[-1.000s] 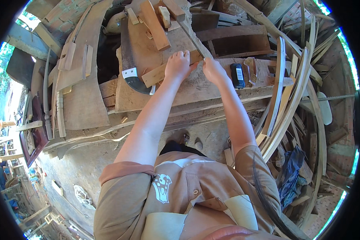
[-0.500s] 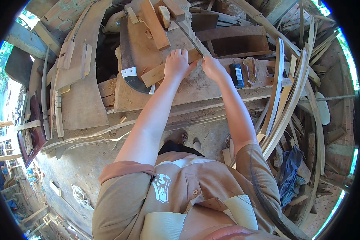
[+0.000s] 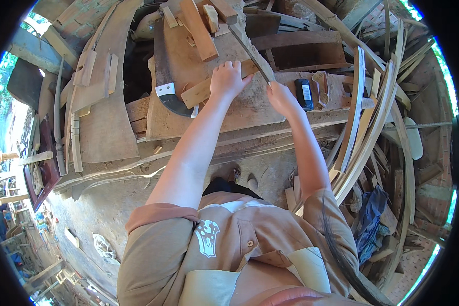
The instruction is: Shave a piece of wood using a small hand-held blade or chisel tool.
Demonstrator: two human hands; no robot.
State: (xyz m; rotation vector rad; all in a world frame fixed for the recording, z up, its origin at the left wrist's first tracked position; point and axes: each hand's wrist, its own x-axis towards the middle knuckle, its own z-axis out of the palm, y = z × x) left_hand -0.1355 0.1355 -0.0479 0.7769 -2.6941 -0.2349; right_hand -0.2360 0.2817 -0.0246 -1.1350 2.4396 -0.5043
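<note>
My left hand (image 3: 228, 80) grips a short pale wooden board (image 3: 198, 93) lying slanted on the worn wooden work surface (image 3: 166, 126). My right hand (image 3: 281, 97) is closed on the near end of a long, thin, dark blade-like tool (image 3: 247, 48), which crosses the board's right end diagonally; its exact kind is unclear. Left of the board lies a black curved piece with a white plate (image 3: 173, 100). Beyond my hands sit an orange-brown wooden block (image 3: 199, 31) and smaller offcuts (image 3: 210, 19). Right of my right hand is a black object with a white label (image 3: 304, 94).
Curved plywood sheets (image 3: 103, 127) lie to the left beside a dark red panel (image 3: 45, 181). Long curved strips (image 3: 352, 122) stand piled at the right, near a blue cloth (image 3: 372, 219). A dark wooden box (image 3: 306, 51) sits behind. The concrete floor (image 3: 86, 214) shows below.
My right hand has moved right and toward me with the long tool, which slid along across the board. My left hand stays nearly in place on the board.
</note>
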